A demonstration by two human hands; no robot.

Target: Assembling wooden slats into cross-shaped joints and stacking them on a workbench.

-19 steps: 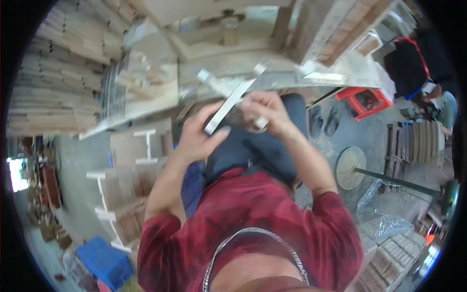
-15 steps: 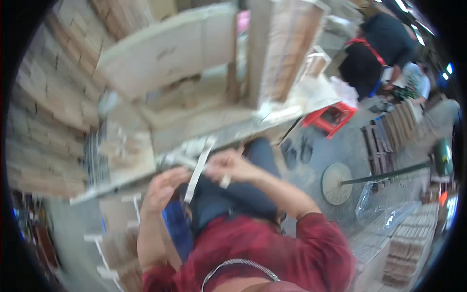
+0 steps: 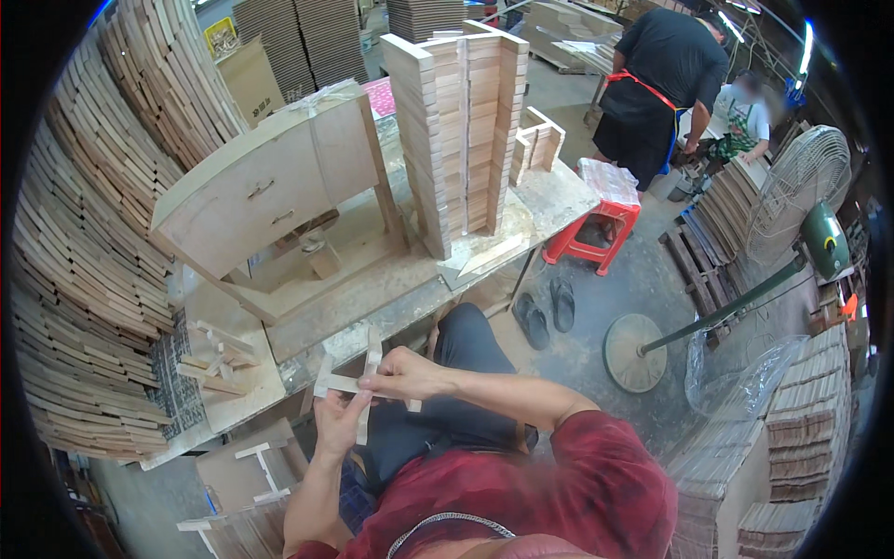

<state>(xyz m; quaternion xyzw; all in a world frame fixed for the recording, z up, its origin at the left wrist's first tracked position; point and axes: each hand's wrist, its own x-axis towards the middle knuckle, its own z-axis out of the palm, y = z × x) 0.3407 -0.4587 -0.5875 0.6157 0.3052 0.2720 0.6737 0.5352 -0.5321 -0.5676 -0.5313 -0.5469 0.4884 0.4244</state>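
Assembly step: left hand (image 3: 333,430) and right hand (image 3: 407,374) both pinch two crossed pale wooden slats (image 3: 358,385) over the lap; seating the joint likely demands aligned pressure.

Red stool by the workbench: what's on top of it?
A clear plastic-wrapped bundle lies on the red stool, covering the seat. Its contents cannot be made out through the wrap.

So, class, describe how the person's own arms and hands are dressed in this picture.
Both hands, the left hand and the right hand, are bare, with no gloves. The forearms are uncovered too. A dark red short sleeve covers the right upper arm. No watch or rings can be made out.
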